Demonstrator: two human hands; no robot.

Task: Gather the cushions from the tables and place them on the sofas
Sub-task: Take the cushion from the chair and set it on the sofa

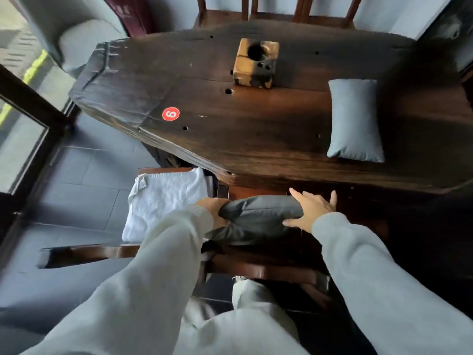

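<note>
A dark grey cushion [258,219] sits on the wooden seat just below the near edge of the dark wooden table [256,129]. My left hand [215,210] grips its left end, fingers wrapped around it. On its right end rests my right hand [311,211], pressing with fingers spread. A light grey cushion [354,120] lies flat on the right part of the table, apart from both hands.
A wooden block with holes [256,63] stands mid-table, and a red sticker marked 6 [170,114] lies near the left edge. A white folded cloth [163,201] covers the chair seat to the left. Wooden chairs [276,11] stand beyond the table; a grey sofa arm [82,44] shows top left.
</note>
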